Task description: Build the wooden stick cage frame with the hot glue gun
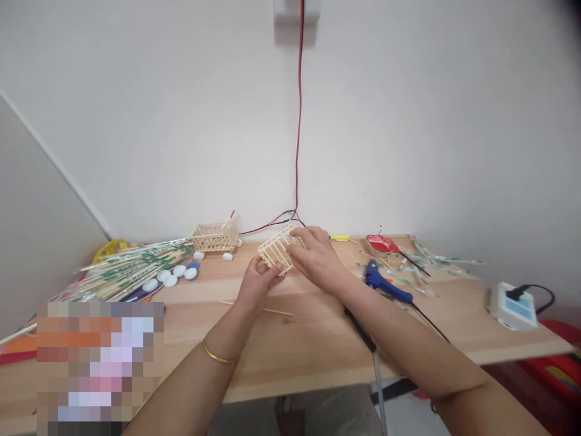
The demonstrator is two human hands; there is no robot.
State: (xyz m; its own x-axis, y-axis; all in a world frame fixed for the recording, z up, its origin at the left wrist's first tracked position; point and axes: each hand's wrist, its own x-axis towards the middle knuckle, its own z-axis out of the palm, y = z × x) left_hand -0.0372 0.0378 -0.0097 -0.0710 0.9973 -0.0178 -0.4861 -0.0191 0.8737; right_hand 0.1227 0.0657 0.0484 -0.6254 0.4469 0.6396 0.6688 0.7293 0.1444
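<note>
A small open frame of thin wooden sticks [275, 252] is held tilted above the middle of the table. My left hand [261, 281] is closed on its lower left corner, with the thumb on the near edge. At its right side my right hand [318, 254] has its fingers bent and pressed against the sticks; whether a loose stick is between them is hidden. On the table below lies a loose wooden stick [278, 312]. Behind to the left stands a finished-looking stick cart [215, 237] with white bottle-cap wheels.
Bundled wrapped sticks [136, 269] and several bottle caps [170, 280] lie at the left. On the right are a blue glue gun [385, 283], a red dish [382, 244], torn wrappers [422, 257] and a white power box [512, 306]. A yellow cutter [339, 238] lies near the wall.
</note>
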